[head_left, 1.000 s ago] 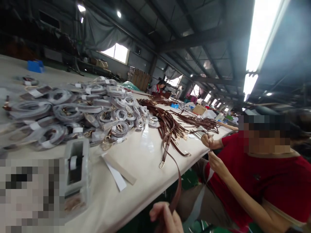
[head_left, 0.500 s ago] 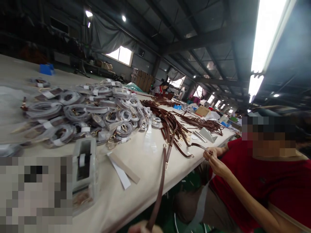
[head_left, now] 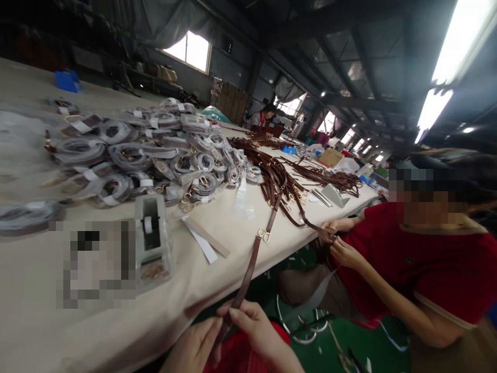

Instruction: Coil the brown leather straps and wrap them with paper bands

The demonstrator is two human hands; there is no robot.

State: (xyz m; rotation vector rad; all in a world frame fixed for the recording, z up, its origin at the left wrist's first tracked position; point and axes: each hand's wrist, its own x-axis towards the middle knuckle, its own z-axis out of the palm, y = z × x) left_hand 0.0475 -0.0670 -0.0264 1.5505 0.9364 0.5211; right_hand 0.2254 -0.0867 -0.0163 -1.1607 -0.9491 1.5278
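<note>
Both hands are at the bottom centre, just off the table's near edge, on one brown strap. My left hand is closed round its lower part. Fingers and thumb of my right hand pinch the same strap slightly higher up. From there the strap runs up onto the table, where its gold buckle lies beside another gold ring. Beyond it spreads a pile of brown straps with gold clasps. Coiled straps in clear wrapping are heaped to the left.
A tape dispenser stands on the cream-covered table, near paper strips. To the right, a person in red holds another strap over the table edge. A grey metal stand sits farther back.
The view has tilted down and shifted. My left hand has come into view, and both hands are now together on the strap. The co-worker's hands have lowered slightly.
</note>
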